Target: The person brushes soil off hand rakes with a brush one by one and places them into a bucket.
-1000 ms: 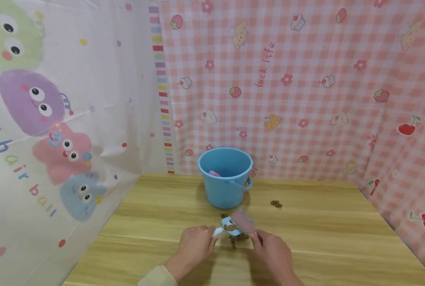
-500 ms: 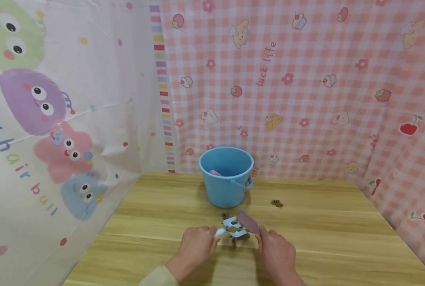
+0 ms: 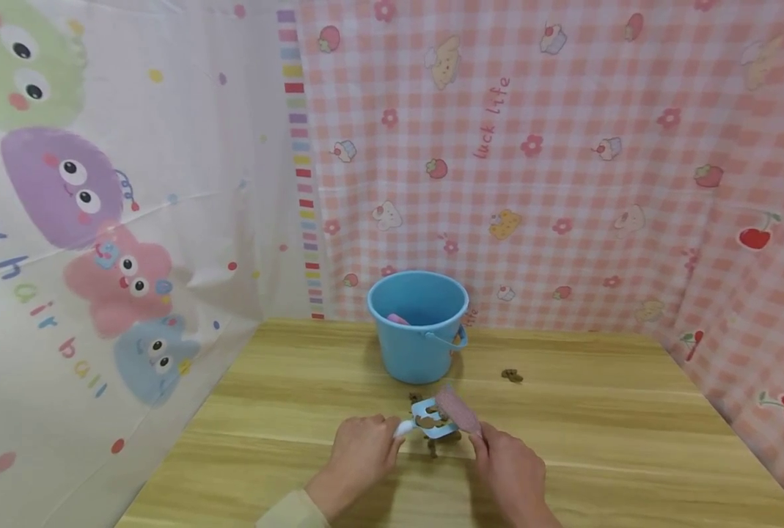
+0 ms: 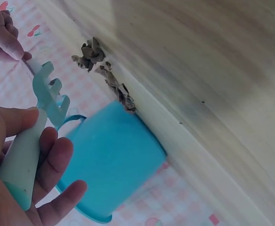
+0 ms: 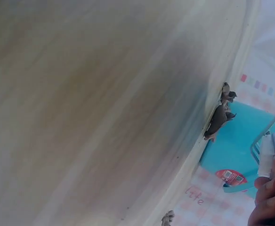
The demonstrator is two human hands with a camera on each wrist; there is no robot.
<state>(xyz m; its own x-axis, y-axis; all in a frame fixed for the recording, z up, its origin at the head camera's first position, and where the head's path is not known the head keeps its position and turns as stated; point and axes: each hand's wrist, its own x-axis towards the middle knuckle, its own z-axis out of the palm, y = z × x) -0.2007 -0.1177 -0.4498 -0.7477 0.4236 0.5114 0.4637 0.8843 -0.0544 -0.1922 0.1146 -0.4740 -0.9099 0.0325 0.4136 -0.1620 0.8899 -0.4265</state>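
My left hand [image 3: 361, 451] grips the pale handle of a light blue garden fork [image 4: 43, 89], its head held above the table. Brown dry leaves [image 3: 427, 422] lie on the fork's tines in the head view. In my right hand [image 3: 513, 469] is a pink hand tool [image 3: 458, 411] with a flat, rounded head, pinched by its handle near the head. That head overlaps the fork's tine ends in the head view. Below the two tools, more crumpled brown leaves [image 4: 116, 87] rest on the table in front of the bucket.
A light blue bucket [image 3: 414, 356] with a handle stands behind the tools, and a pink object [image 3: 397, 320] shows inside it. Another brown leaf [image 3: 512, 375] lies to the right on the wooden table [image 3: 603, 418]. Printed cloths hang at the back and sides.
The right hand and pink tool have shifted slightly right, uncovering more of the fork and the leaves on it. The left hand stays nearly still with the fork.
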